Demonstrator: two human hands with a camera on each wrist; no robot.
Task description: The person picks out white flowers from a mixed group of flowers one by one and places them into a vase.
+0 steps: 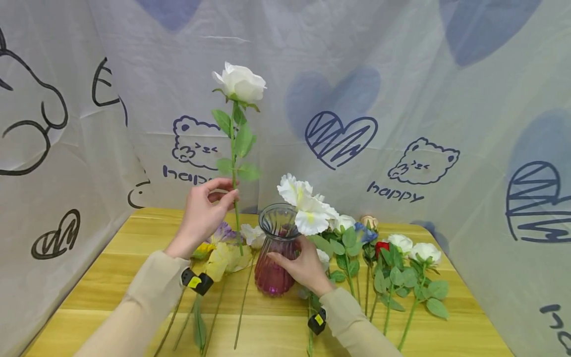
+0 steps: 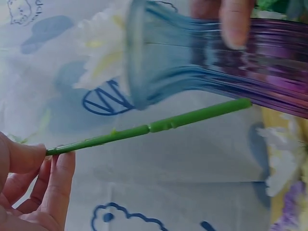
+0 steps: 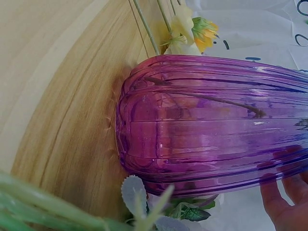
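My left hand [image 1: 205, 210] pinches the green stem of a white rose [image 1: 243, 83] between thumb and fingertips, holding it upright left of the vase. In the left wrist view, the stem's cut end [image 2: 231, 107] hangs outside the vase, beside its wall. A ribbed glass vase [image 1: 272, 272], bluish at the flared rim and purple-pink below, stands upright on the table. Around its right side curls my right hand [image 1: 308, 263]. One white ruffled flower [image 1: 310, 210] leans over the rim to the right; a dark stem [image 3: 221, 100] shows through the glass.
Yellow [image 1: 223, 260] and purple flowers lie left of the vase on the wooden table [image 1: 111, 277], stems toward me. At the right lie several white roses [image 1: 426, 253], a red flower [image 1: 381, 247] and a blue flower [image 1: 366, 233]. Printed cloth [image 1: 276, 124] hangs behind.
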